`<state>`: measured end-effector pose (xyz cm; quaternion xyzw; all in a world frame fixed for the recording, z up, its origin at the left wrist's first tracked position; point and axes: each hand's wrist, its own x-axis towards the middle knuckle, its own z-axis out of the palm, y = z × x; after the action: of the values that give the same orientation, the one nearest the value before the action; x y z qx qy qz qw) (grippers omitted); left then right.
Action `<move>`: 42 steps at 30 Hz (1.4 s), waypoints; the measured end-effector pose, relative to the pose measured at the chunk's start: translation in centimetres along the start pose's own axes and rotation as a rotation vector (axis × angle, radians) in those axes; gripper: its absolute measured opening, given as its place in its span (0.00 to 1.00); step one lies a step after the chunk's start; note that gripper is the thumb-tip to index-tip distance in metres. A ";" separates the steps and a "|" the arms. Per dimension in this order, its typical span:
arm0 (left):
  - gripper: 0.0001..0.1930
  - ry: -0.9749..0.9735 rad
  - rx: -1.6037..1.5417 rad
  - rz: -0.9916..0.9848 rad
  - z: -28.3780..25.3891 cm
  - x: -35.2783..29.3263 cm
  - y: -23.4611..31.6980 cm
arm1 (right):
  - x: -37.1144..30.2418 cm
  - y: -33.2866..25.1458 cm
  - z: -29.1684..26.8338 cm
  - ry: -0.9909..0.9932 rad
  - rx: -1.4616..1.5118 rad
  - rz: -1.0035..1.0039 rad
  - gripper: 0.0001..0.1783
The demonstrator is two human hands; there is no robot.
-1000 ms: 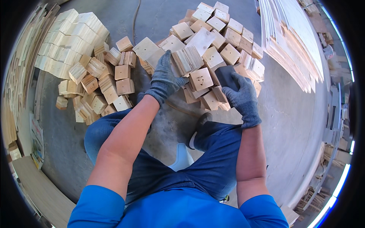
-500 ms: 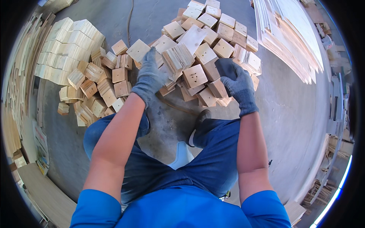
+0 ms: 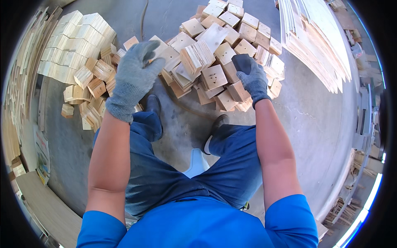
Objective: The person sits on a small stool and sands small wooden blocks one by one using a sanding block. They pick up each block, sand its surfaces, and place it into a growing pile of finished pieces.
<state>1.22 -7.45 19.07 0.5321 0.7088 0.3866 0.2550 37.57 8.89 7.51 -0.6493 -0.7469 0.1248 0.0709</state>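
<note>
My left hand, in a grey knit glove, is raised over the right edge of the smaller pile of wooden blocks. Its fingers curve apart from the thumb, and nothing shows between them. A dark grey block is in my right hand, also gloved, above the right part of the larger heap of square plywood blocks. Several of those blocks have small dark holes or marks on their faces. Near the middle of the heap, a bundle of thin plywood squares stands on edge.
Neat rows of pale wooden pieces stand at the far left, beside long thin boards. Large thin wood sheets lie at the far right. A hose runs over the concrete floor. Between my legs shows a light blue stool.
My left hand has moved left and nearer to me, away from the larger heap, its fingers now spread from the thumb. The right hand has shifted slightly up and left, keeping the dark block.
</note>
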 end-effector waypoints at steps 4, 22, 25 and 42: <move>0.24 0.025 0.254 0.172 0.9 2.5 0.2 | 0.5 -0.2 2.2 -0.132 -0.013 0.095 0.50; 0.22 0.064 0.357 0.261 2.5 5.3 1.0 | -0.6 -14.0 -0.3 -0.047 0.228 -0.229 0.65; 0.22 0.045 0.311 0.308 2.5 5.5 0.7 | -0.6 -14.1 -0.2 -0.116 0.293 -0.188 0.67; 0.25 -0.065 0.272 0.144 4.7 6.8 -0.1 | -1.2 -12.2 -3.7 -0.062 0.721 -0.005 0.55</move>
<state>2.69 0.25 16.65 0.6233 0.7061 0.2869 0.1750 27.13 6.52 14.47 -0.5767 -0.6582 0.3996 0.2730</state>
